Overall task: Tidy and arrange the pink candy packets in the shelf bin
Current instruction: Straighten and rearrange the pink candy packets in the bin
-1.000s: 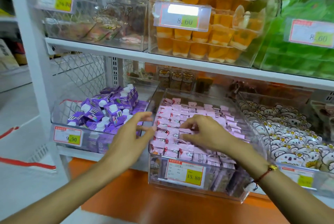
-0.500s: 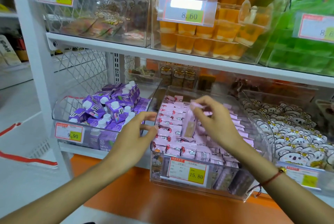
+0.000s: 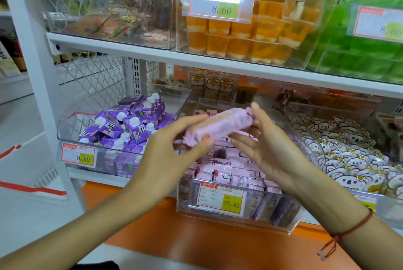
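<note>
Pink candy packet [image 3: 220,127] held up above the clear shelf bin [image 3: 237,218], left hand [image 3: 172,156] fingers gripping its 8 o'clock end, right hand [image 3: 265,142] fingers pinching the 2 o'clock end. More pink packets [image 3: 235,173] lie packed in the bin below, price tag [image 3: 220,197] reading 15.80 on its front. Purple drink cartons [image 3: 126,125] at 9 o'clock, koala-print sweets [image 3: 349,160] at 3 o'clock.

Both hands hold one pink candy packet [image 3: 218,127] in the air above the clear shelf bin [image 3: 290,224]. The left hand [image 3: 172,149] grips its lower left end; the right hand [image 3: 268,145] pinches the upper right end. More pink packets [image 3: 235,173] fill the bin below.
</note>
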Available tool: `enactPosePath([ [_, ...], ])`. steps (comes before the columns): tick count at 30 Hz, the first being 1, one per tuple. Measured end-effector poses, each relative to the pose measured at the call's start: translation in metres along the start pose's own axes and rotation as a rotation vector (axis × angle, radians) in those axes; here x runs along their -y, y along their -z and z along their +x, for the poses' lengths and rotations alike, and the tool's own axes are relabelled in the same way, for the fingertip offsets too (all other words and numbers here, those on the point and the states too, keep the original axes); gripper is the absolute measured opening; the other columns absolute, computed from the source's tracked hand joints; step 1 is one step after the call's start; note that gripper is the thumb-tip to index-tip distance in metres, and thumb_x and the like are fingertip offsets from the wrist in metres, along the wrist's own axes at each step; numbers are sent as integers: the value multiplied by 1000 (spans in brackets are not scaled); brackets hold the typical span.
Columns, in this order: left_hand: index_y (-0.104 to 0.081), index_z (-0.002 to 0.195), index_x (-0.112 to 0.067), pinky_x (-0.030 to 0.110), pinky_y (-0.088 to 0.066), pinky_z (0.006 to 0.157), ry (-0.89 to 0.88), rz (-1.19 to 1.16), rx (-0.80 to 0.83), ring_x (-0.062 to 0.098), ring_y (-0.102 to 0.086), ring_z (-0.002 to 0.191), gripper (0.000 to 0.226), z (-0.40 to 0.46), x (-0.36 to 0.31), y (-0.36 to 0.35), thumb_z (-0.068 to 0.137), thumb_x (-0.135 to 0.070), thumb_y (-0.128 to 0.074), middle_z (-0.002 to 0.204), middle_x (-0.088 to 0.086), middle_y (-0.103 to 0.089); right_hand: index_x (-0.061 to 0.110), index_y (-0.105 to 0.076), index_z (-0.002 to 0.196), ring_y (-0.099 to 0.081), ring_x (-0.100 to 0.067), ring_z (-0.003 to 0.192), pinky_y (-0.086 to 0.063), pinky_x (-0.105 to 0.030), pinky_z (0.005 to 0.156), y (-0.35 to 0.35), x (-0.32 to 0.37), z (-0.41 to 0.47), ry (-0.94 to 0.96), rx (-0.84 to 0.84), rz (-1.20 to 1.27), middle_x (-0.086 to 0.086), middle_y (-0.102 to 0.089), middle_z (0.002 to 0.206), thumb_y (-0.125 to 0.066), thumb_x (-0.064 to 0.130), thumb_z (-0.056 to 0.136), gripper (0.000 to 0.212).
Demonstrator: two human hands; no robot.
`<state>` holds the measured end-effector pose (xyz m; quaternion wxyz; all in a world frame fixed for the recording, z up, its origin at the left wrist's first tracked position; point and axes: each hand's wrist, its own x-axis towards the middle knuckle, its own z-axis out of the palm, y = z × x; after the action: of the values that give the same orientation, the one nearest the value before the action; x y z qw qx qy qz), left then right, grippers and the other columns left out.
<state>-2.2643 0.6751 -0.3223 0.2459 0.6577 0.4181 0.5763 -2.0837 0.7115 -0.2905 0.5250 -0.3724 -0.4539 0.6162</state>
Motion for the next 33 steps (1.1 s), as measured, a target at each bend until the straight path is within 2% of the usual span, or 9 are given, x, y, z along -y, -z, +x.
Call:
enactPosePath([
  [4,-67,89,-10,15,-54,57,532,-517,-25,10,-72,78,45,7,-4,-4,66,-48,-64,84,1,-76,29,-64,108,-68,-10,94,-55,-24,78,8,-1,2,10,92,-179,5,-68,106,-58,61,78,44],
  [6,-68,92,-10,16,-53,54,614,-575,-7,11,-73,77,52,6,-5,-7,63,-53,-63,85,4,-76,30,-67,101,-66,-10,95,-53,-25,81,7,-5,1,65,168,-241,6,-70,100,-64,54,76,35],
  [10,-69,91,-16,21,-54,52,640,-536,76,12,-73,77,60,9,-4,-7,66,-66,-47,83,7,-75,14,-67,100,-67,-8,78,-52,-17,66,6,-9,3,142,130,-216,-2,-73,89,-69,36,72,36],
  [13,-72,82,-21,22,-55,53,537,-443,44,12,-72,75,52,9,-3,-6,65,-64,-50,79,2,-75,8,-68,103,-68,-10,79,-52,-15,67,9,-10,7,133,122,-187,-6,-74,94,-72,36,69,44],
  [16,-69,96,-29,19,-57,63,253,-240,10,8,-71,81,33,9,-3,0,70,-49,-61,90,-8,-74,18,-69,104,-69,-9,92,-52,-13,72,16,-12,9,150,178,-317,1,-74,101,-73,42,68,43],
  [19,-61,107,-34,20,-55,74,102,-35,-43,4,-68,88,37,21,2,13,72,-46,-64,95,-12,-72,26,-62,113,-62,-3,101,-49,-15,81,30,-19,12,269,190,-876,14,-68,107,-66,50,75,45],
  [23,-54,100,-33,19,-50,81,54,135,51,-3,-64,92,34,38,10,17,71,-48,-65,98,-14,-70,23,-62,118,-52,-12,95,-43,-29,80,48,-26,14,399,228,-1579,7,-59,105,-51,55,89,45],
  [29,-57,99,-28,40,-55,76,-119,541,376,10,-66,85,32,58,1,18,75,-49,-64,91,-12,-68,28,-70,107,-54,-15,88,-46,-32,68,49,-20,10,424,223,-1644,3,-62,99,-42,60,89,46],
  [33,-58,103,-30,34,-51,74,-255,825,542,10,-61,84,34,86,-14,11,77,-50,-67,95,-6,-68,26,-69,108,-52,-16,89,-46,-33,72,48,-22,11,408,221,-1642,3,-61,102,-43,58,90,45],
])
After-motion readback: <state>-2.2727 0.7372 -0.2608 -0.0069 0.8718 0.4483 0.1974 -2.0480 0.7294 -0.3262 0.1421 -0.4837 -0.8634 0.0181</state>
